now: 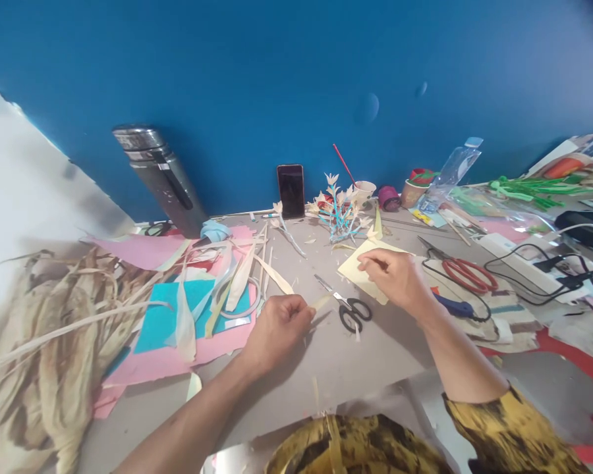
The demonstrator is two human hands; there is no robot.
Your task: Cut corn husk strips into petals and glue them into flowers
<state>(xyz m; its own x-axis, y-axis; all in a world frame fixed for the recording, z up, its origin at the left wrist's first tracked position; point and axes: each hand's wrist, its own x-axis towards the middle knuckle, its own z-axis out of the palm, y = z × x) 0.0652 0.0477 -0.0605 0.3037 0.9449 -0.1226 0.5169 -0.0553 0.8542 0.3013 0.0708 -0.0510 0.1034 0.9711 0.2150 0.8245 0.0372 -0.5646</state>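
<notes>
My left hand (277,327) is closed in a pinch on a small pale husk strip (321,303) over the grey tabletop. My right hand (394,276) rests on a pale yellow paper sheet (356,270), its fingers curled and pinching the sheet's edge. Black-handled scissors (348,306) lie between the two hands. Behind them stands a small craft of pale husk flowers on blue stems (338,210).
Dried corn husks (54,342) are piled at the left on pink and teal paper (163,316). A steel flask (158,174), a phone (290,191), cups (412,192) and a plastic bottle (449,171) line the blue wall. Red scissors (467,273), cables and a power strip (518,266) lie right.
</notes>
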